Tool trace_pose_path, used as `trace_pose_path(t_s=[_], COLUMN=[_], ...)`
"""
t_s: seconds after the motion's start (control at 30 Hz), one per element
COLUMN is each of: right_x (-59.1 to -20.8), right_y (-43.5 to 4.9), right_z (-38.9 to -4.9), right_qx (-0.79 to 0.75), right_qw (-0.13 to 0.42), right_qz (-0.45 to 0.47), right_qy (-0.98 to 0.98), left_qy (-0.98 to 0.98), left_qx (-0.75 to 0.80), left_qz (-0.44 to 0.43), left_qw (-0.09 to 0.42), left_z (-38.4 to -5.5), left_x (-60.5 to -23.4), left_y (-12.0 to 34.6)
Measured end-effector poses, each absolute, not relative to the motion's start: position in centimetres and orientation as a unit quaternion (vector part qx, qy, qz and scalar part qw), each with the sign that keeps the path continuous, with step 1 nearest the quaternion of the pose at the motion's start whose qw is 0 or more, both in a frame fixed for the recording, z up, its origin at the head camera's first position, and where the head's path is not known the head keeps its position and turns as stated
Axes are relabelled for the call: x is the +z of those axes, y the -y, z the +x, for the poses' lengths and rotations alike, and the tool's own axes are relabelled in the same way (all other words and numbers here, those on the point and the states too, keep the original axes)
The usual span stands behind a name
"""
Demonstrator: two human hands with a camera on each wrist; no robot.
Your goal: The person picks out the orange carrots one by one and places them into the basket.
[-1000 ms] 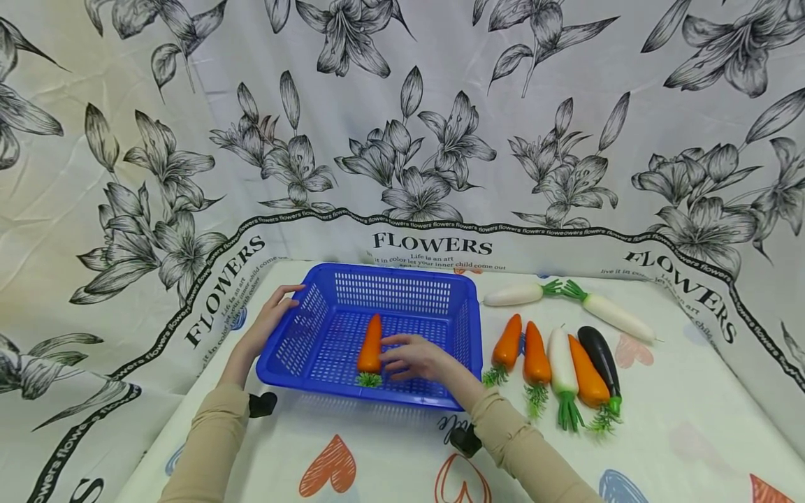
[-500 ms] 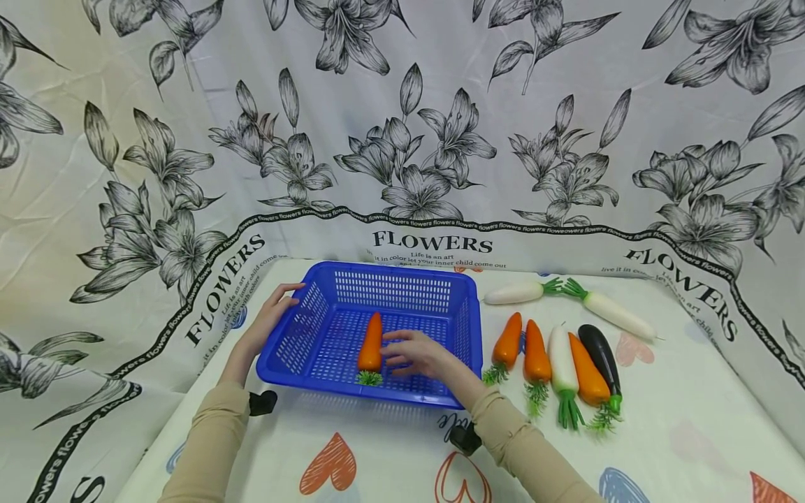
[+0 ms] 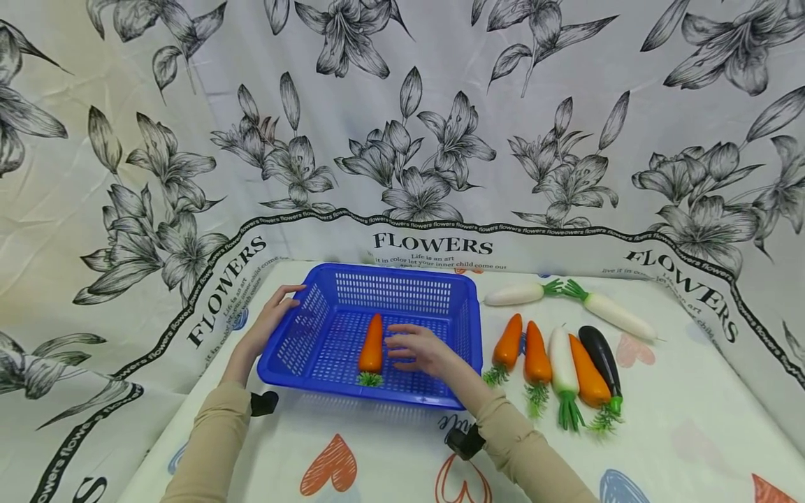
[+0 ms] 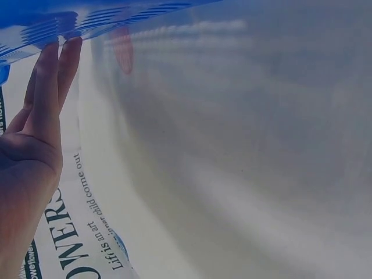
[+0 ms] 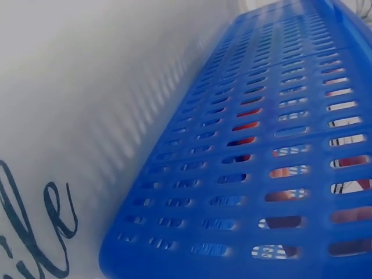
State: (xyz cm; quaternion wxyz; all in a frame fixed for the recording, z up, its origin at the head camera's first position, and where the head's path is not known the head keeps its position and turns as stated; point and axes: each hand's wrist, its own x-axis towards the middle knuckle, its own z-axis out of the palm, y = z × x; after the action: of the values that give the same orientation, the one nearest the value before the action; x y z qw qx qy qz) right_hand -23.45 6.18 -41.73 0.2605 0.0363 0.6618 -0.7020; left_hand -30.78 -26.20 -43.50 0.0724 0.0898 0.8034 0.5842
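Note:
In the head view a blue plastic basket (image 3: 402, 290) with slotted walls stands on the table. One orange carrot (image 3: 372, 344) with a green leafy top lies inside it, its tip pointing to the far side. My left hand (image 3: 272, 318) is at the basket's left rim; in the left wrist view its straight fingers (image 4: 47, 81) touch the blue side from outside. My right hand (image 3: 423, 351) is inside the basket just right of the carrot, fingers spread and holding nothing. The right wrist view is filled by the basket's near wall (image 5: 256, 157), with bits of red showing through the slots.
Right of the basket lie two carrots (image 3: 507, 340), (image 3: 537, 353), a white radish (image 3: 562, 363), another carrot (image 3: 588, 372) and an eggplant (image 3: 599, 356). Behind them are two more white radishes (image 3: 514, 295), (image 3: 619, 318). A flower-printed cloth (image 3: 434, 175) hangs behind the table.
My right hand has drifted slightly to the right, widening the gap to the carrot. My left hand, the basket and the vegetables stay where they were.

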Motion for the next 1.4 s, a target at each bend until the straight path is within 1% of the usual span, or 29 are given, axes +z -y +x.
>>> trace_pose_path(t_s=[0.7, 0.9, 1.13, 1.4], right_x=[-41.5, -41.8, -41.7, -41.0], right_y=[-8.1, -8.3, -8.7, -10.8], right_z=[-22.4, -21.6, -20.6, -20.4], right_qx=[-0.708, -0.699, -0.673, -0.557], right_qw=[0.238, 0.224, 0.191, 0.100], right_qz=[0.013, -0.019, -0.071, -0.104], right_qy=[-0.664, -0.679, -0.711, -0.818], left_qy=[-0.821, -0.824, -0.820, -0.816], left_qx=[0.558, 0.554, 0.559, 0.563], left_qz=[0.103, 0.106, 0.109, 0.117], left_qw=[0.059, 0.061, 0.053, 0.056], left_z=[-31.0, -30.6, -30.3, -30.5], left_x=[-43.3, -43.3, -43.5, -43.5], left_y=[26.0, 26.3, 26.5, 26.3])
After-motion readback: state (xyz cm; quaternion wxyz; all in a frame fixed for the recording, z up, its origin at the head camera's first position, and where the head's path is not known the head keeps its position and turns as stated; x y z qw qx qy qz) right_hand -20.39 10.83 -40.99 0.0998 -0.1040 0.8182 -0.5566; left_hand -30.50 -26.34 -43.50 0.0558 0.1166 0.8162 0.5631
